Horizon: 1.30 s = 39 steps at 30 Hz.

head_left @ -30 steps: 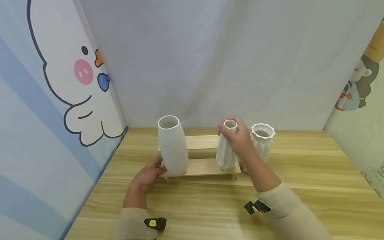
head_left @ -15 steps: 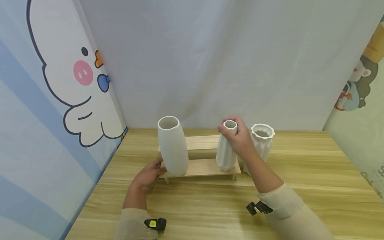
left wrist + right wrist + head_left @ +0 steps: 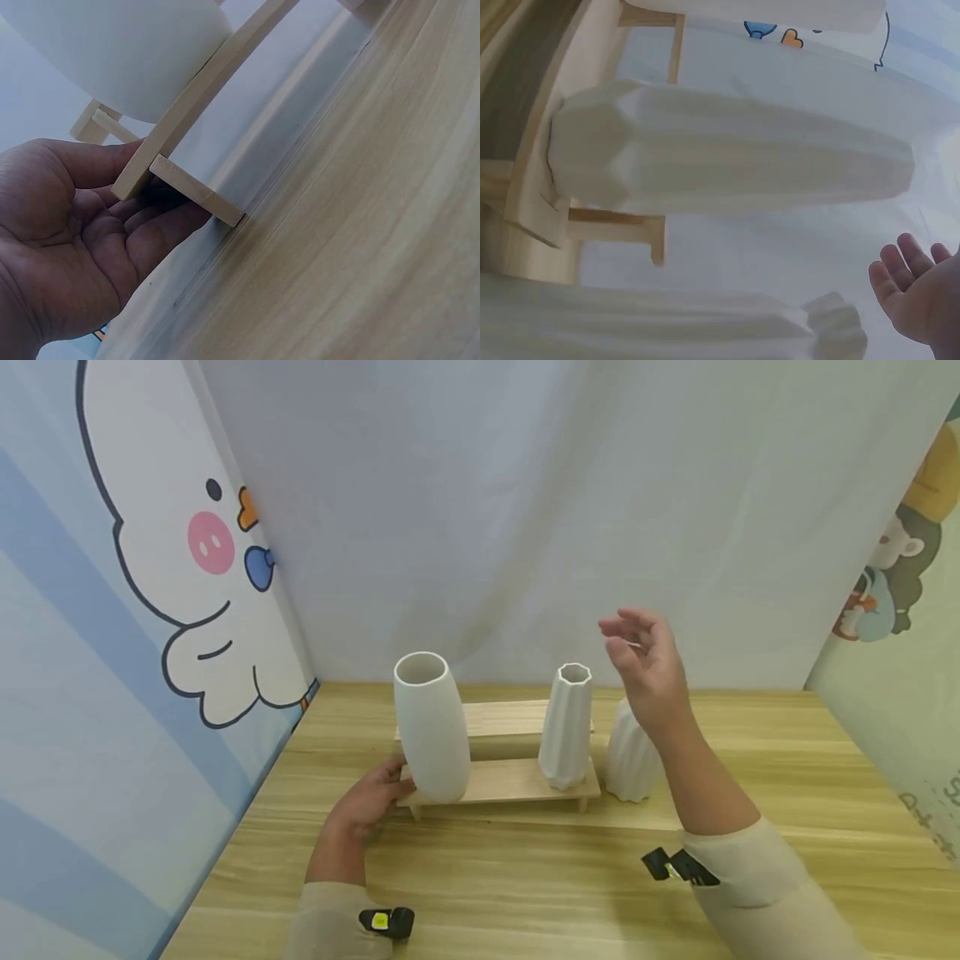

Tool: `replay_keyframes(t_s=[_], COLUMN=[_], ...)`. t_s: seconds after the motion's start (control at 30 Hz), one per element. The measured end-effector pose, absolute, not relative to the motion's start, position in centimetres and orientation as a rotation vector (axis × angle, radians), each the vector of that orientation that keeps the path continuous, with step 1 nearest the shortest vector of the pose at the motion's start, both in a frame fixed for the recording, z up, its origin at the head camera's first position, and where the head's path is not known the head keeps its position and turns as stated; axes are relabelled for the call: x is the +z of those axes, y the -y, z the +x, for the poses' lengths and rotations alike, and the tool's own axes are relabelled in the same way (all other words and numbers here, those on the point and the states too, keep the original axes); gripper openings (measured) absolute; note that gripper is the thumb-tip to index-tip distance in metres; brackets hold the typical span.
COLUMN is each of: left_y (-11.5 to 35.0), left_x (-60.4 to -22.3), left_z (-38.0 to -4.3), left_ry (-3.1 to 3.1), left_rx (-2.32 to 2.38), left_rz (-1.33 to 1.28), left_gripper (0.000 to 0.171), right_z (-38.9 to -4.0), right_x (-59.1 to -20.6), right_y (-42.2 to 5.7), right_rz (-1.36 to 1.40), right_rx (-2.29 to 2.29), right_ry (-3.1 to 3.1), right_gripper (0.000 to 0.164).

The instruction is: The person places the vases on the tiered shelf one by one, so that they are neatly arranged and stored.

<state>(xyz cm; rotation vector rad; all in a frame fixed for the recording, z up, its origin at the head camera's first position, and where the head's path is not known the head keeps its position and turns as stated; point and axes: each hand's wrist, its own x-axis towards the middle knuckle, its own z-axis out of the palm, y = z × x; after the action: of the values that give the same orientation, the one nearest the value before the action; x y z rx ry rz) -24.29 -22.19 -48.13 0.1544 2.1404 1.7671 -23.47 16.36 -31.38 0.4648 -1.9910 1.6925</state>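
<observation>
1. The left hand (image 3: 369, 799) grips the left end of the low wooden shelf (image 3: 502, 779); the left wrist view adds the fingers reaching under the board beside its short leg (image 3: 196, 191), which the head view hides
2. The right hand (image 3: 651, 672) is loose and half spread, holding nothing, raised near the frilled vase (image 3: 632, 756)
3. From the head that hand covers the frilled vase's top; the right wrist view shows the wavy neck, apart from the fingers
4. The slim ribbed vase (image 3: 566, 727) stands on the shelf's right end, long axis upright, mouth up; the turned right wrist camera shows it lying sideways
5. The smooth vase (image 3: 433, 739) is upright on the left end, mouth up, just beside the left hand; whether they touch is hard to tell
6. The shelf's long axis runs left to right across the table (image 3: 487, 885), where the frilled vase stands upright just right of it
</observation>
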Motion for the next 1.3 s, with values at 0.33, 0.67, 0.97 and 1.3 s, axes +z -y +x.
replay_keyframes(t_s=[0.33, 0.67, 0.97, 1.3], left_y=[22.4, 22.2, 22.3, 22.1], left_x=[-48.0, -47.9, -48.3, -48.1], left_z=[-24.1, -24.3, -24.4, -24.4], left_ry=[-2.138, -2.134, -2.125, -2.124], left_rx=[1.753, 1.755, 1.766, 1.759], left_rz=[0.14, 0.116, 0.131, 0.144], left_gripper=[0.057, 0.057, 0.058, 0.058], right_z=[-23.0, -22.7, -23.2, -23.2], right_x=[-30.2, -32.3, -35.9, -38.3], right_y=[-21.0, -23.9, -24.2, -23.5], right_rz=[0.346, 0.259, 0.218, 0.139], right_rx=[1.57, 1.505, 1.55, 1.638], right_ry=[2.055, 2.217, 2.286, 2.373], right_gripper=[0.052, 0.063, 0.075, 0.087])
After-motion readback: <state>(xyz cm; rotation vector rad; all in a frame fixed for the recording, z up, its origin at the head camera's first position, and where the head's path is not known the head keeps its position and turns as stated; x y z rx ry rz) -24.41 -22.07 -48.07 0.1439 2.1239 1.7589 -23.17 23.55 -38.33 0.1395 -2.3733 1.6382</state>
